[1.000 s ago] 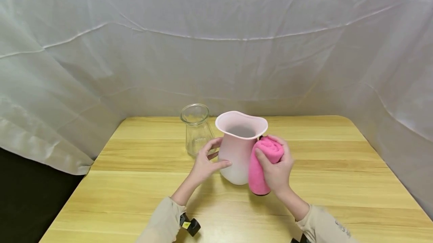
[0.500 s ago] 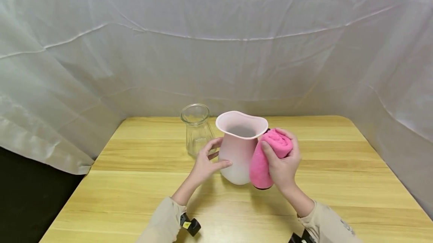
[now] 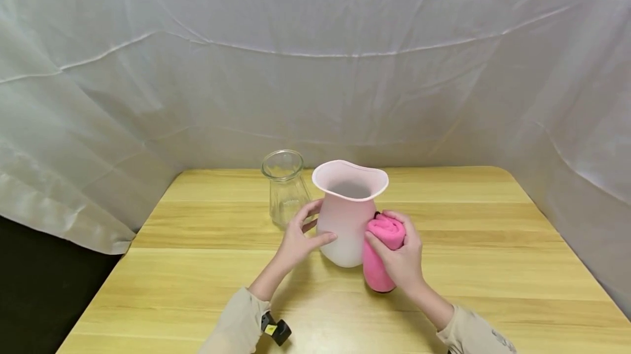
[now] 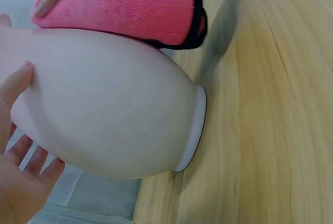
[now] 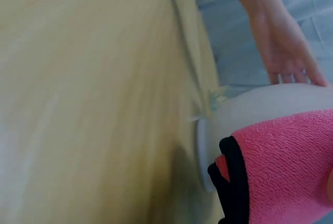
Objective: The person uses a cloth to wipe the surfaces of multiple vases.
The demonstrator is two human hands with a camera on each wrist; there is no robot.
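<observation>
Two hands work on one matte pale pink vase with a wavy flared rim, which stands upright on the light wooden table. The left hand steadies the vase from its own right side, fingers relaxed and spread on the belly, thumb pressing the front. The right hand curls around a rolled bright pink cloth with black edge and presses it against the vase wall just to its left. The roll's long axis runs nearly vertical, along the vase side, with its lower end near the base. Beyond the left hand stands a clear glass jar.
</observation>
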